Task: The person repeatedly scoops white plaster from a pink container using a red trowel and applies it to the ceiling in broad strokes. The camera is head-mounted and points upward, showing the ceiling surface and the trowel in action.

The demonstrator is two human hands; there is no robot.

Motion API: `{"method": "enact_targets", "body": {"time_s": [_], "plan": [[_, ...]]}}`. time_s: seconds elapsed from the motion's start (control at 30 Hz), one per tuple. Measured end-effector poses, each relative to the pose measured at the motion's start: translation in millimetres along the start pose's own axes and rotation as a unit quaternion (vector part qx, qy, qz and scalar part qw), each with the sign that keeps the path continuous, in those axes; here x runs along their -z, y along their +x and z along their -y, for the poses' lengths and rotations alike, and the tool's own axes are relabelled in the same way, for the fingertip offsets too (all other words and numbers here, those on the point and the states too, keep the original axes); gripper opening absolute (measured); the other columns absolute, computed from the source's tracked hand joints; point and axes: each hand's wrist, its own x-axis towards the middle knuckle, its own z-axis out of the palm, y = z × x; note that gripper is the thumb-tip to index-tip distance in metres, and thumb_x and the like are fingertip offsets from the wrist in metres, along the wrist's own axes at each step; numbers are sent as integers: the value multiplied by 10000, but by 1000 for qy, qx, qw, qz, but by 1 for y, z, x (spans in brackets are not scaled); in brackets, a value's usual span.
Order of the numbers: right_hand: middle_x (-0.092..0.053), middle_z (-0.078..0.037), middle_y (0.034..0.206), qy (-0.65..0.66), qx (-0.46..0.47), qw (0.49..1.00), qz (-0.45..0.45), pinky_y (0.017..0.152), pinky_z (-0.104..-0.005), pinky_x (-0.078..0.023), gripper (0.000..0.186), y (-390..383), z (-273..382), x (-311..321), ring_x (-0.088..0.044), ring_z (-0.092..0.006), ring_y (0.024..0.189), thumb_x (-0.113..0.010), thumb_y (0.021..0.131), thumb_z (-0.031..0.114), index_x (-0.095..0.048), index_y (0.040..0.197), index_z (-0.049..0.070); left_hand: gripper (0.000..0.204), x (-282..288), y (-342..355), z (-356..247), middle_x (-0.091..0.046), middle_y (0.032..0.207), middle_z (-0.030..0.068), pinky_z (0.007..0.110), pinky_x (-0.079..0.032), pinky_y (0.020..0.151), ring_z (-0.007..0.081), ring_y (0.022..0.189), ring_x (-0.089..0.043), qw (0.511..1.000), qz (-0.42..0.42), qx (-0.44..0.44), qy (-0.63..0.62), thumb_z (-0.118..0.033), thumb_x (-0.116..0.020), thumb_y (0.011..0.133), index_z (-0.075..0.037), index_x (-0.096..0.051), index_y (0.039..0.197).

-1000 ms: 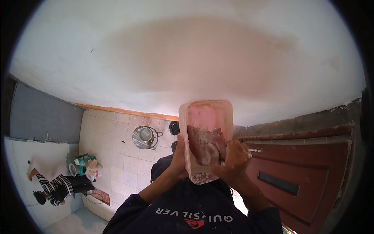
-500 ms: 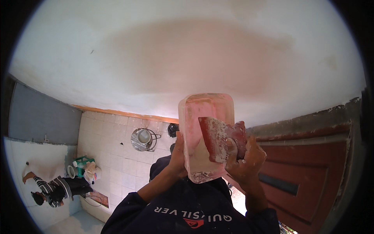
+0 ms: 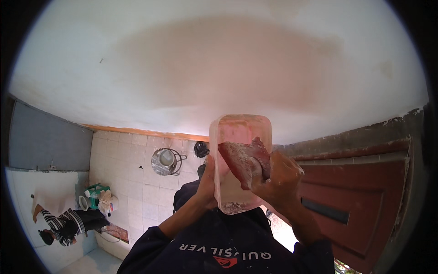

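Plainly, orange trim (image 3: pixel 157 133) separates patchy wall (image 3: pixel 223 64) from tiles (image 3: pixel 141 194) beyond the tub (image 3: pixel 237 132).

Door (image 3: pixel 381 196): red-brown, dark inset panel (image 3: pixel 325 210).
Tiled floor (image 3: pixel 143 194): pail (image 3: pixel 167 164) on round stool (image 3: pixel 157 166); black bundle (image 3: pixel 200 149) near.
Far left: person (image 3: pixel 68 223) in striped top, near green object (image 3: pixel 94 193).

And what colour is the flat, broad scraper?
The flat, broad scraper is red, smeared whitish; head view.
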Motion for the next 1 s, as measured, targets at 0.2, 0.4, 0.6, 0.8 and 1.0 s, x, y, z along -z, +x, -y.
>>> {"method": "enact_targets", "body": {"time_s": [0.2,0.4,0.6,0.8,1.0], "plan": [[-385,-48,455,-10,26,1000,1,349,-318,-356,315,4,-6,-9,-418,-196,347,-697,686,281,-458,645,80,804,1,-6,-1,-321,1428,147,416,-341,1067,276,1295,-368,999,21,-21,31,-664,-194,896,-77,-150,1444],[-445,-74,462,-33,8,998,45,392,-346,-398,317,6,1,-9,-450,-196,365,-697,691,307,-473,658,86,781,0,-9,-3,-347,1408,137,427,-352,1056,273,1279,-384,1000,5,-16,-5,-657,-207,900,-89,-183,1435],[-463,-76,442,-75,27,995,58,418,-347,-423,326,6,10,-5,-484,-209,385,-673,721,347,-482,660,90,724,-3,-10,-6,-368,1389,131,440,-371,1042,279,1263,-403,1000,-8,-25,-15,-625,-198,919,-103,-214,1420],[-458,-74,425,-112,12,992,63,425,-360,-441,369,8,12,-9,-522,-230,406,-627,794,400,-488,661,85,714,-3,-5,-5,-364,1390,132,444,-364,1051,280,1263,-400,996,-7,-10,-90,-617,-199,923,-104,-202,1419],[-476,-93,461,49,-156,979,122,425,-360,-405,385,16,0,-3,-496,-249,405,-618,846,369,-487,670,53,654,1,3,-2,-415,1340,122,441,-386,1024,278,1223,-435,987,1,-9,-159,-577,-205,946,-94,-278,1381]]}}
